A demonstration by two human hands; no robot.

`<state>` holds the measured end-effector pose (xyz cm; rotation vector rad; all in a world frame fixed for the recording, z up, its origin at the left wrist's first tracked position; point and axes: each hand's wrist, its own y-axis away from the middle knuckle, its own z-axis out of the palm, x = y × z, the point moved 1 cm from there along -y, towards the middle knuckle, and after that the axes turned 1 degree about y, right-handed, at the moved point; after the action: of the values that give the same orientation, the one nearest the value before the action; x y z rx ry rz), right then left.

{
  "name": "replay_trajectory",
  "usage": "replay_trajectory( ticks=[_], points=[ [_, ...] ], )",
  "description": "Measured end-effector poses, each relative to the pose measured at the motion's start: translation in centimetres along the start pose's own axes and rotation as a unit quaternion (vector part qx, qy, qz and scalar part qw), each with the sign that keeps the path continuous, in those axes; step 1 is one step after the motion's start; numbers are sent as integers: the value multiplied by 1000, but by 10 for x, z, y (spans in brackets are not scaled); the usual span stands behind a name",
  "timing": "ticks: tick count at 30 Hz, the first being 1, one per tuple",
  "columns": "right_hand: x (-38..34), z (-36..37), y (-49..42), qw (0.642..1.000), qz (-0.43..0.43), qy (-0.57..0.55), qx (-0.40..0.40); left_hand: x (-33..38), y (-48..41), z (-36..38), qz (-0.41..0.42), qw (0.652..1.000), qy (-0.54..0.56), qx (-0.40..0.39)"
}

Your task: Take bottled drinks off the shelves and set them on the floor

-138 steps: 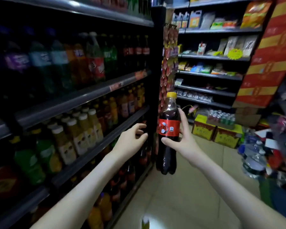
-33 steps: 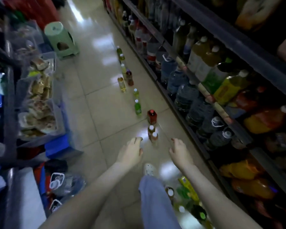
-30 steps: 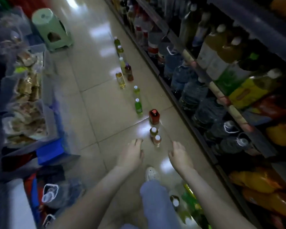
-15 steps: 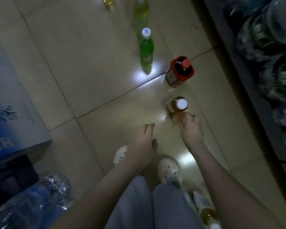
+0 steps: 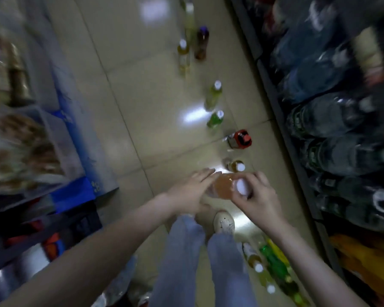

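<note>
**A:** Ok so compared to half a second back, what's changed for you?

**B:** Biggest thing: your right hand [image 5: 256, 197] isn't just poking at the floor bottle anymore. You've now got its fingers curled around the neck of an amber-orange plastic bottle with a white cap [image 5: 225, 187], cap sticking out between thumb and fingers. Your left hand [image 5: 192, 191] was hanging loose over your shoes before; now it's flat against the bottle's left side, fingers stretched out long, not really wrapped.

**A:** And where's that bottle sitting?

**B:** Between both hands, low over the glossy beige tile floor [image 5: 146, 103], tilted toward you. Can't tell if its base touches the tile, your hands cover it. It's just beside the small amber bottle with a white cap [image 5: 236, 166] standing right past your fingertips.

**A:** The rest of the line?

**B:** Same order as before: squat red-capped bottle [image 5: 239, 139], then the green bottle with a white cap [image 5: 215, 119], then more going up the aisle. You see further along the row now, since the view has pulled back. Big clear water jugs [image 5: 333, 120] on the low shelf to your right, pretty blurry. One white shoe [image 5: 224, 221] shows under your hands.
</note>
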<state>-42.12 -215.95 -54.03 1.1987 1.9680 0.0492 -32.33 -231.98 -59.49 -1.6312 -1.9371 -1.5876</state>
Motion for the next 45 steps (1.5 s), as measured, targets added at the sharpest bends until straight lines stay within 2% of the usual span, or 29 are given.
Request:
replay_trajectory(
  ticks=[3,6,8,11,15,18,25,28,31,34,36,38,41,45],
  points=[
    [-110,-62,0,994,-75,-77,25,41,60,-93,-8,992,59,111],
    [-194,-102,-15,981,-113,-154,48,66,103,-184,10,981,35,191],
    [-238,-119,-34,970,-109,-213,48,74,118,-234,14,979,23,203],
    [-295,-139,-72,949,-102,-299,13,71,121,-294,-17,970,68,234],
    [-339,-144,-148,949,-114,-290,-53,51,107,-372,-11,940,249,235],
    [-371,-146,-211,948,-77,-276,-138,41,90,-441,-3,922,313,226],
    [-475,-178,-340,930,-48,-337,-136,21,45,-611,18,931,290,222],
    [-507,-189,-391,929,-34,-358,-86,11,23,-681,38,947,242,206],
    [-531,-201,-434,919,-14,-393,6,4,-3,-753,85,965,204,143],
    [-555,-224,-465,898,-4,-426,113,16,-25,-827,130,973,166,94],
    [-571,-243,-477,870,12,-454,191,31,-39,-868,166,977,123,60],
    [-577,-258,-478,859,10,-464,217,44,-48,-882,186,979,80,35],
    [-580,-291,-489,843,19,-444,301,83,-78,-916,231,973,14,12],
    [-569,-341,-491,813,25,-416,406,149,-111,-935,295,954,-40,22]
  ],
)
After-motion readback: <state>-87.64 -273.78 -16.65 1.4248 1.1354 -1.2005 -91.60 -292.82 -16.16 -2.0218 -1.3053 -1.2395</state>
